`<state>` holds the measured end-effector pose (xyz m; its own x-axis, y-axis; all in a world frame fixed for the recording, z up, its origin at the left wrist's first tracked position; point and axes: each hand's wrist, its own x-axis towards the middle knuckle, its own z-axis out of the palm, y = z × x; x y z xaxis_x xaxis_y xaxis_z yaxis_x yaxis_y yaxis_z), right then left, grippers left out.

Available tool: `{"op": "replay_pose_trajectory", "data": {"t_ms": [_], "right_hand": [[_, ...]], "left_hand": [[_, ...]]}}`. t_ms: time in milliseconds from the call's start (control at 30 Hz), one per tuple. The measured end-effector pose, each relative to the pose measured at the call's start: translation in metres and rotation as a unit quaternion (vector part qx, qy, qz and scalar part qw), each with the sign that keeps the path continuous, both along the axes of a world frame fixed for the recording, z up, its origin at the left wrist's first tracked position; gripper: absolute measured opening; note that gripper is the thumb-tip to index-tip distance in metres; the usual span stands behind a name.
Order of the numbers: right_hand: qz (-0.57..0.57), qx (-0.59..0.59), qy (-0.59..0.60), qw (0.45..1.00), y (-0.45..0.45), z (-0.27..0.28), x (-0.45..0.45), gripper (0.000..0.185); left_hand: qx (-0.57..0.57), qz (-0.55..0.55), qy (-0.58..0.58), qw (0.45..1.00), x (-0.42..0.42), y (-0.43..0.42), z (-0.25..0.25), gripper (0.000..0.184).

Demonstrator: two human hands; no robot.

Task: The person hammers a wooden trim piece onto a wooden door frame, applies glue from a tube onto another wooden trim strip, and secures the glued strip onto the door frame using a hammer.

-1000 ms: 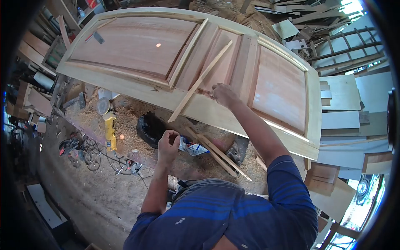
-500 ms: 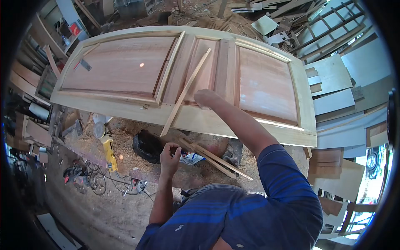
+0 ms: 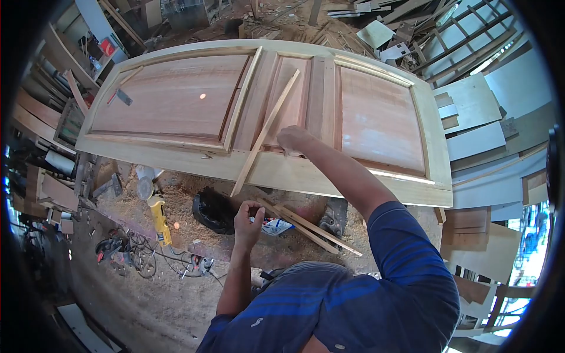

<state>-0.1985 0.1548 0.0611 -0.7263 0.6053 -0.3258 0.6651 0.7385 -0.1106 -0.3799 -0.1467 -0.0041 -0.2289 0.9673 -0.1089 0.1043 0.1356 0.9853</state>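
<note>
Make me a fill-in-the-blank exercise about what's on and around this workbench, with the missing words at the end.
1. The hand reaching over the panelled wooden frame is the person's ____ one.
2. Of the frame's three recessed panels, the loose strip slants across the ____ one.
3. The grinder lying by the sawdust has a ____ body.
4. The person's dark shirt carries brighter ____ stripes.

Missing words: right; middle; yellow; blue.
</note>
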Motion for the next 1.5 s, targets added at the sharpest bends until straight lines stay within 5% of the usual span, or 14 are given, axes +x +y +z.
{"op": "replay_pose_trajectory", "data": {"t_ms": [267,367,667,1000,1267,1500], "right_hand": [[0.007,-0.039,0.027,0.999,0.018,-0.016,0.011,0.016],[0.038,0.041,0.064,0.996,0.013,-0.038,0.021,0.014],[0.008,-0.040,0.029,0.999,0.011,-0.021,0.024,0.024],[0.059,-0.012,0.128,0.990,0.021,-0.057,0.041,0.027],[0.047,-0.003,0.084,0.995,0.018,-0.044,0.035,0.025],[0.030,-0.051,0.111,0.992,0.016,-0.034,0.045,0.027]], "left_hand": [[-0.004,-0.001,-0.011,1.000,0.000,-0.003,0.003,0.015],[-0.002,-0.001,-0.006,1.000,-0.002,-0.007,-0.006,0.015],[0.010,-0.011,0.015,1.000,0.000,-0.003,-0.006,0.016],[-0.011,-0.007,0.029,0.999,0.003,-0.009,-0.002,0.015],[-0.028,-0.012,0.021,0.999,0.024,0.002,0.002,0.015],[-0.008,0.018,-0.139,0.990,0.039,0.010,0.017,0.016]]}}
